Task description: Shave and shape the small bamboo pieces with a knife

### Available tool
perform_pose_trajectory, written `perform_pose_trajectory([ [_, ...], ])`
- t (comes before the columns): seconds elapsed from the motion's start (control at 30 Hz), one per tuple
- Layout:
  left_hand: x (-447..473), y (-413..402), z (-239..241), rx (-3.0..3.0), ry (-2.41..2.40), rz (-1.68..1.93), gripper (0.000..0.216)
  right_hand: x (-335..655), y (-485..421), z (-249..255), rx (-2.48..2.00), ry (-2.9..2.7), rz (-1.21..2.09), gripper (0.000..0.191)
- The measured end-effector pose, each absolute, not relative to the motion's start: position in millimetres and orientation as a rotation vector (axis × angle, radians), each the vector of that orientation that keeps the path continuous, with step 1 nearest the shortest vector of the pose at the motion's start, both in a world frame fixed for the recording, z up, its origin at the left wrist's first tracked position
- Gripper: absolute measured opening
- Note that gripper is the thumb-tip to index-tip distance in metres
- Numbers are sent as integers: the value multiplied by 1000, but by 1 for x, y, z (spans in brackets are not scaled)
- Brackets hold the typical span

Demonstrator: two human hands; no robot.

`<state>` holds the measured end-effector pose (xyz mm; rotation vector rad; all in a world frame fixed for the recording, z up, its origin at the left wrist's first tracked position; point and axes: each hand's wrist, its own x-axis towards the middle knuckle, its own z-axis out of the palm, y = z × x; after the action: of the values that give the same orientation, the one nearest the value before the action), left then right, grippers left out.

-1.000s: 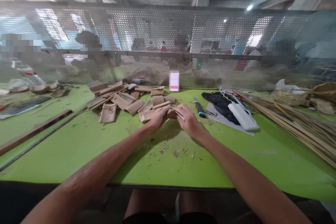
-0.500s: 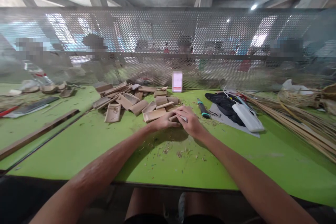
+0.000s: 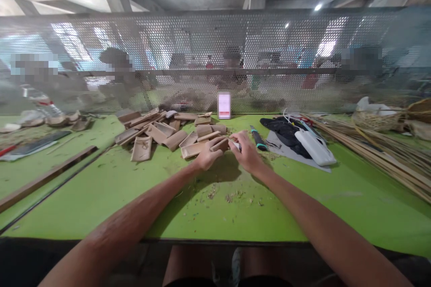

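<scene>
- Phone, one, upright with lit screen, at the far side of the bench; landmark for all entries below.
- Left hand, in front of the phone, slightly to its left; fingers closed around a bamboo piece.
- Bamboo piece, one, short, held up directly in front of the phone, partly covered by the fingers.
- Right hand, in front of the phone, slightly to its right; fingers bent around a small grey slip, close against the bamboo piece; exact contact cannot be told.
- Cut bamboo pieces, a loose heap, left of the phone and nearer the person.
- Knife, black and teal handle, right of the phone and nearer.
- Black cloth and white device, farther right of the phone, on a grey sheet.
- Long strips, a bundle, far right of the phone.
- Shavings, scattered, well in front of the phone.
- Perforated panel, behind the phone.
</scene>
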<state>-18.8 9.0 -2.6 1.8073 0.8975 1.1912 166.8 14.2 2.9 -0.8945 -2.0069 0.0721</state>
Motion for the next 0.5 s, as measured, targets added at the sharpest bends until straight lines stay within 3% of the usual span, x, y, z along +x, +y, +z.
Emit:
perform_pose_trajectory([
  [0.5, -12, 2, -5, 1792, 951, 1175, 61, 166, 14, 4, -841, -1926, 19, 36],
])
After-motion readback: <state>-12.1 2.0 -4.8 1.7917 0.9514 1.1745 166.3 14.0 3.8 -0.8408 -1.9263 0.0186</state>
